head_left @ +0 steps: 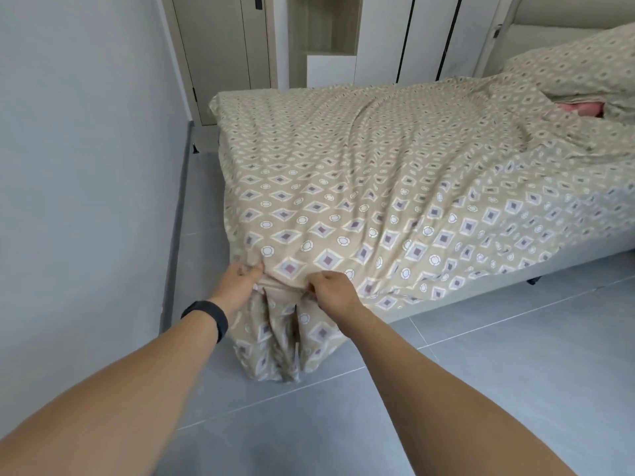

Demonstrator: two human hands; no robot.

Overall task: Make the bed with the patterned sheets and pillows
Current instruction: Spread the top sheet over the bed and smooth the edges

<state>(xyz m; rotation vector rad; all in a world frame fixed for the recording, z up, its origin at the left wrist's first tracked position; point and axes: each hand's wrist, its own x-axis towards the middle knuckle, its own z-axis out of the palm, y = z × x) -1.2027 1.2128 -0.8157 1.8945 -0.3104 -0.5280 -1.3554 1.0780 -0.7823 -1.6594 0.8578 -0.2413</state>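
A beige patterned sheet with diamonds and circles covers the bed and lies wrinkled across the middle. At the near foot corner its edge hangs bunched down to the floor. My left hand grips the sheet at that corner, and my right hand pinches a fold of it just to the right. Patterned pillows sit at the head of the bed, top right, with something pink showing under them.
A grey wall runs close along the left, leaving a narrow strip of grey tiled floor beside the bed. Wardrobe doors stand at the back. The padded headboard is at the top right.
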